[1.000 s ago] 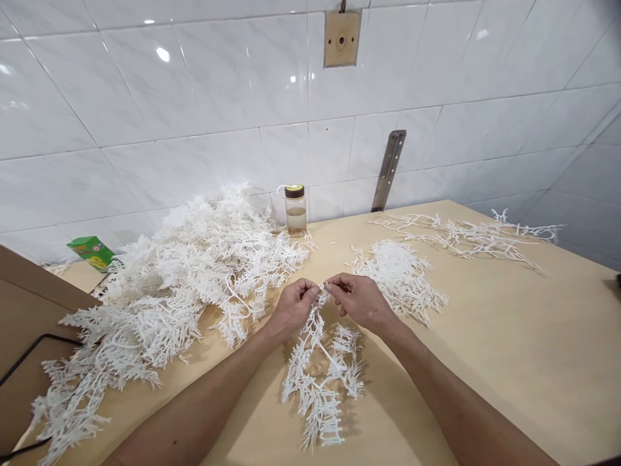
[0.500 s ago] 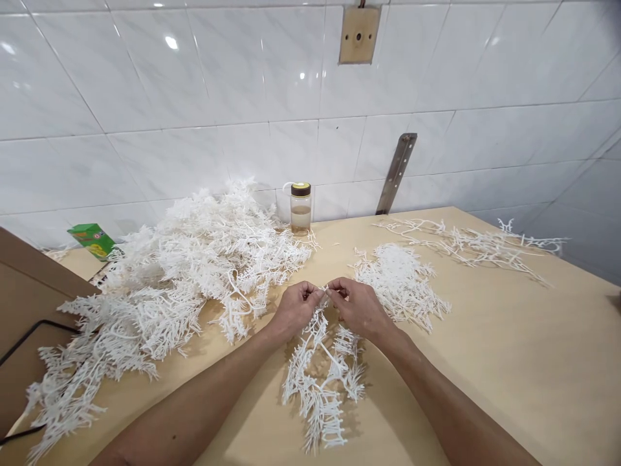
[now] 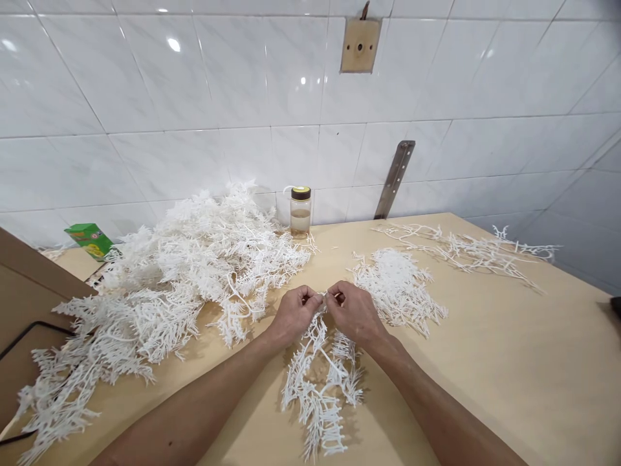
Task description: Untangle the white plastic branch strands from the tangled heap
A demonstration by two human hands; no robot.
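A white plastic branch (image 3: 320, 395) with many fine sprigs lies on the table below my hands. Its upper end is pinched between the fingertips of my left hand (image 3: 297, 312). Close beside it, my right hand (image 3: 355, 310) is closed with thumb and forefinger at the same tip; the small part between the fingers is mostly hidden. To the right of my right hand is a heap of small white sprigs (image 3: 395, 281). Left of my left hand rises a large pile of white plastic branches (image 3: 204, 259).
Bare white stems (image 3: 475, 249) lie at the table's (image 3: 514, 362) back right. A bottle (image 3: 300, 217) of liquid stands by the tiled wall, near a leaning metal strip (image 3: 395, 181). At left are a green box (image 3: 91, 241) and a cardboard box (image 3: 39, 278).
Both hands stay at the branch's tip, with the fingertips shifting slightly closer together. The whole view has tilted up a little.
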